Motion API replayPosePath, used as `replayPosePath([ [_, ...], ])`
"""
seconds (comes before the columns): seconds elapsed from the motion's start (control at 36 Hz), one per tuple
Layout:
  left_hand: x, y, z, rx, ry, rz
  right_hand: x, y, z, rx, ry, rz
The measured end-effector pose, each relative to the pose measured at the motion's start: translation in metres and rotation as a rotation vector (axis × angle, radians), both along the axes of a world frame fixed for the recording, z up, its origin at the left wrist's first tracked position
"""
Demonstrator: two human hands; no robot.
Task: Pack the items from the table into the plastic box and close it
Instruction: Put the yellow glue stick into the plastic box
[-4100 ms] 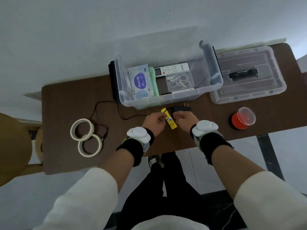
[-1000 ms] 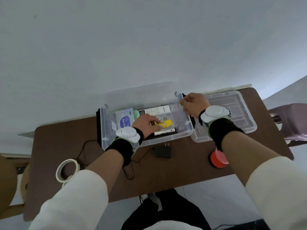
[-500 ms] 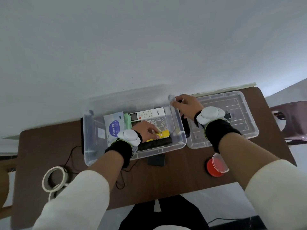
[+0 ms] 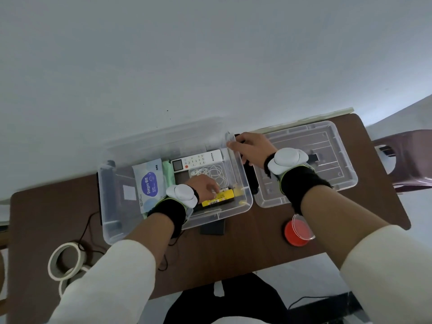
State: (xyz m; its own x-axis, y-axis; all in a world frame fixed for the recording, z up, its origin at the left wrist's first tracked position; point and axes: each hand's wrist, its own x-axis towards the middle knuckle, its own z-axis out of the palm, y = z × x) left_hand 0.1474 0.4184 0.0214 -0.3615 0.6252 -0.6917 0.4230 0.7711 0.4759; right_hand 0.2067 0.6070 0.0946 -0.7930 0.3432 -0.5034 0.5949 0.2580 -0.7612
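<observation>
The clear plastic box (image 4: 109, 206) stands open on the brown table. Inside lie a wipes pack (image 4: 149, 183), a white remote (image 4: 198, 160) and white earphones (image 4: 211, 173). My left hand (image 4: 203, 187) is down in the box, its fingertips pinching the left end of a yellow tube (image 4: 219, 198) that lies near the front wall. My right hand (image 4: 250, 148) grips the box's right rim. The clear lid (image 4: 327, 146) lies flat to the right of the box. A black charger (image 4: 212, 228), two tape rolls (image 4: 65, 258) and a red round container (image 4: 297, 232) are on the table.
The charger's black cable (image 4: 87, 220) loops across the table's left half. A white wall rises right behind the box. A dark chair (image 4: 406, 157) stands past the table's right end. The table's front edge is close to my body.
My left hand has carried the yellow tube from the table into the box and lowered it to the bottom. My right hand left the charger and took hold of the box's right rim.
</observation>
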Motion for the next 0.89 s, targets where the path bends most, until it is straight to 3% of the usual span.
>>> replayPosePath([
  [0.56, -0.001, -0.005, 0.011, -0.003, 0.069, 0.038, 0.001, -0.006, 0.003, 0.059, 0.010, 0.007],
  [0.89, -0.001, -0.024, 0.029, 0.185, 0.122, 0.284, 0.003, -0.026, 0.013, 0.239, -0.015, 0.016],
])
